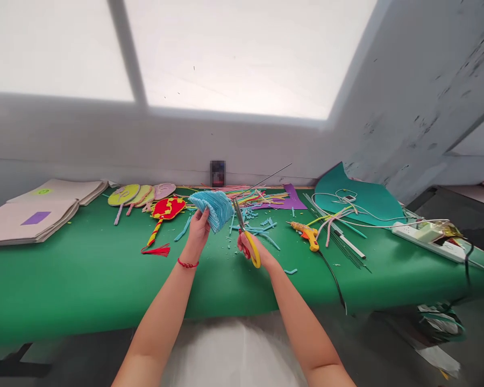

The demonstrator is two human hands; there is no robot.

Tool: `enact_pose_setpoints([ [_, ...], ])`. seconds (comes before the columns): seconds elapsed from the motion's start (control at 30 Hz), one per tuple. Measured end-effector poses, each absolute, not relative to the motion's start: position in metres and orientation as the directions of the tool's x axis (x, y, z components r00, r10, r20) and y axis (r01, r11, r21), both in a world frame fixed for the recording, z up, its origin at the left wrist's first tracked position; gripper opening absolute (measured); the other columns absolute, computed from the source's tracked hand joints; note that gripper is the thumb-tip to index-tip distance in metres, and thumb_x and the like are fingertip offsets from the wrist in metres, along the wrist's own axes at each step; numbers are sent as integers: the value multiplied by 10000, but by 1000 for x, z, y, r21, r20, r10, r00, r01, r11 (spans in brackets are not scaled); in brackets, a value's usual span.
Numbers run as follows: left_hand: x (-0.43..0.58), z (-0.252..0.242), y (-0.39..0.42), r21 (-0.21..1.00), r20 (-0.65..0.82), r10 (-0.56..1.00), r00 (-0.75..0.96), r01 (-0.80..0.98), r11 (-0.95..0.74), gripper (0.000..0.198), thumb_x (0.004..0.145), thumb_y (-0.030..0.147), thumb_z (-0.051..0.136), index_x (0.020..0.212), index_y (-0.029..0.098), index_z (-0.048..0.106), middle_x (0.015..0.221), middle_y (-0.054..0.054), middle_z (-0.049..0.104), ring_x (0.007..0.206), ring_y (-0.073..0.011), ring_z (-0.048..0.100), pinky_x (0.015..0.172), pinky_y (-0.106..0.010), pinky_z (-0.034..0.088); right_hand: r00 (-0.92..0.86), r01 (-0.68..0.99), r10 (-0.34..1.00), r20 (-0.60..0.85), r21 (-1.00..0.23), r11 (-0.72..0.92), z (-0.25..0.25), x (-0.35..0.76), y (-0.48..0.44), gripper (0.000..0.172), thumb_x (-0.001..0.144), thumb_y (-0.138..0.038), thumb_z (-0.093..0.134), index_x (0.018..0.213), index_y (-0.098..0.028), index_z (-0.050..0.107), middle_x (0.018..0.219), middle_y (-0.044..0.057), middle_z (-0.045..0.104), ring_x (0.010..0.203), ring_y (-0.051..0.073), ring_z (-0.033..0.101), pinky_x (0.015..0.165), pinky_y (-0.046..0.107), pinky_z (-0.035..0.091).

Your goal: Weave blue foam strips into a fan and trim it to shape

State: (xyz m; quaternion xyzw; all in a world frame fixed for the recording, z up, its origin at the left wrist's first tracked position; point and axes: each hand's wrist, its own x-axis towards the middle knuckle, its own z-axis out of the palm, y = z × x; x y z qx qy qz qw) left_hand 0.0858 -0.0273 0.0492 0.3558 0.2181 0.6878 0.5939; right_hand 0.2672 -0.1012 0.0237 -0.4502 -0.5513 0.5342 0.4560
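Above the middle of the green table (125,285), my left hand (199,231) is closed on a blue fan-shaped piece (214,208) built of ridged, fuzzy strips like pipe cleaners. A thin dark wire (270,176) slants up to the right behind it; whether it is joined to the piece I cannot tell. My right hand (248,247) is wrapped round the scissors (254,252), which have yellow and red handles. Their blades point up and away, close to the right edge of the blue piece. Blue offcuts (262,230) lie scattered beneath and beyond the scissors.
To the left lie a red and yellow fan (168,208) with a tassel, several pale round fans (123,195) and stacked boards (28,221). On the right are a yellow glue gun (310,236) with its cord, thin wires, teal sheet (358,193) and a power strip (427,242).
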Motion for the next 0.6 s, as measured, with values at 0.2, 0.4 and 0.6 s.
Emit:
enact_pose_setpoints([
  [0.2,86,58,-31,702,230,971,-68,-679,-214,339,648,394,802,891,198,668,892,1,702,836,-120,655,802,-234,495,-158,184,987,4,-982,34,37,277,-117,503,740,-710,532,687,-214,466,578,-45,510,407,63,385,356,194,319],
  [0.4,89,66,-38,733,252,967,-43,-644,-220,343,654,388,800,905,194,670,907,-19,704,887,-152,657,823,-258,491,-98,293,995,-9,-956,20,44,282,-130,471,732,-676,549,676,-225,424,545,-54,512,384,73,369,363,216,313],
  [0.6,92,69,-46,735,275,962,0,-645,-210,342,629,379,818,877,187,683,872,-4,701,793,-119,649,774,-224,489,-37,362,999,13,-932,26,45,290,-134,450,747,-660,536,705,-226,424,533,-67,477,409,77,373,406,220,324],
])
